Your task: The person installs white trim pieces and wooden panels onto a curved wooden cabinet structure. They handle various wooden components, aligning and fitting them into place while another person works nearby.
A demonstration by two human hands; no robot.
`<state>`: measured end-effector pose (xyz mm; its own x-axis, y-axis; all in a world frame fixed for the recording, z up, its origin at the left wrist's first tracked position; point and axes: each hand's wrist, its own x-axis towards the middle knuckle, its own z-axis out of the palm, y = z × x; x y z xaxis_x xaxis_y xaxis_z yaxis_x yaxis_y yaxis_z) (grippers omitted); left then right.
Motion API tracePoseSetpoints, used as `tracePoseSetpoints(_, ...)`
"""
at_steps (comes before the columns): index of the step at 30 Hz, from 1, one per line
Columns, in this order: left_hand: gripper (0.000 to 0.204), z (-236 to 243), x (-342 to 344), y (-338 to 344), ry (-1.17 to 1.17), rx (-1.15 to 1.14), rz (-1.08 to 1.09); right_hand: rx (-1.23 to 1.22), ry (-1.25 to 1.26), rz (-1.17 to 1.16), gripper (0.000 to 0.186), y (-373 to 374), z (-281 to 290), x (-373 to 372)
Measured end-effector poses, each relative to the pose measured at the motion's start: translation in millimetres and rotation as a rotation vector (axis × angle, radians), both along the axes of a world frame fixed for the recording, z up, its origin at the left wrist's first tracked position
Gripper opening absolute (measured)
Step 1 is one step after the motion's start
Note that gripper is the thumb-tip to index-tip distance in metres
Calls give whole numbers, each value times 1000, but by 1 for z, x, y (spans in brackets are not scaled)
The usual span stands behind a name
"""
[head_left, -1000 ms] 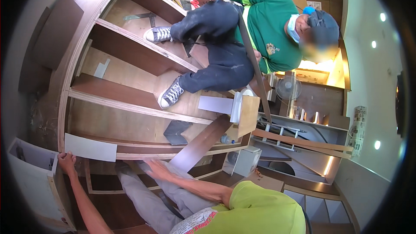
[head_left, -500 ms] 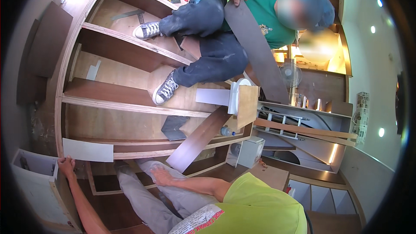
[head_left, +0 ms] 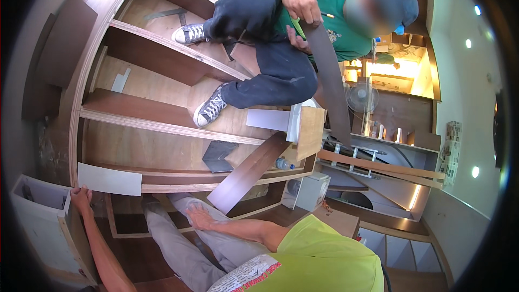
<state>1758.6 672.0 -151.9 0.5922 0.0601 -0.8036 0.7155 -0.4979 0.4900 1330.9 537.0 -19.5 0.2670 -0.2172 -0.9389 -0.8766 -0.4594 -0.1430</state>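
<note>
My left hand (head_left: 81, 199), at the lower left, has its fingers closed at the near corner of a plain white rectangular panel (head_left: 110, 179). The panel leans along the front edge of a wooden frame (head_left: 178, 186). My right hand (head_left: 200, 218) rests flat with fingers spread on my grey trouser leg (head_left: 178, 235), holding nothing. Across the frame a co-worker in a green top (head_left: 324, 0) sits, gripping a long dark brown strip (head_left: 331, 75) in one hand. A bright green tool (head_left: 298, 28) is by the co-worker's other hand, and a pencil sticks out between the fingers.
A drawer box (head_left: 40, 197) stands beside my left arm. A loose brown board (head_left: 248, 173) slants across the frame, near a water bottle (head_left: 284, 164) and a dark angled piece (head_left: 219, 157). Behind are a stepladder (head_left: 354, 157) and a fan (head_left: 362, 96).
The co-worker's second hand has come into view under the strip with the green tool, and the strip has turned more edge-on. The view shifts slightly; my hands keep their places.
</note>
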Motion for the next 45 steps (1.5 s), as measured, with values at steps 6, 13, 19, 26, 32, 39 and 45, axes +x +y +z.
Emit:
tracePoseSetpoints(6, 22, -6, -1, 2, -14, 13, 24, -15, -20, 32, 59, 0, -2, -3)
tracePoseSetpoints(13, 22, -6, -3, 0, -33, 30, 5, -25, -18, 80, 58, 0, -6, -6)
tracePoseSetpoints(19, 23, -5, -3, -1, -40, 42, 22, -2, -2, 96, 59, -6, -4, -1)
tracePoseSetpoints(26, 23, -4, -5, -4, -57, 65, 8, -11, 1, 99, 60, -5, -12, -7)
tracePoseSetpoints(32, 24, -8, -2, 1, -44, 63, 26, 2, 6, 87, 60, -7, -13, -6)
tracePoseSetpoints(39, 25, -12, 1, 4, -18, 56, 6, 8, 19, 80, 60, -11, -10, -2)
tracePoseSetpoints(45, 23, -4, -1, -4, -4, 36, 33, -43, -12, 104, 58, -11, -20, -6)
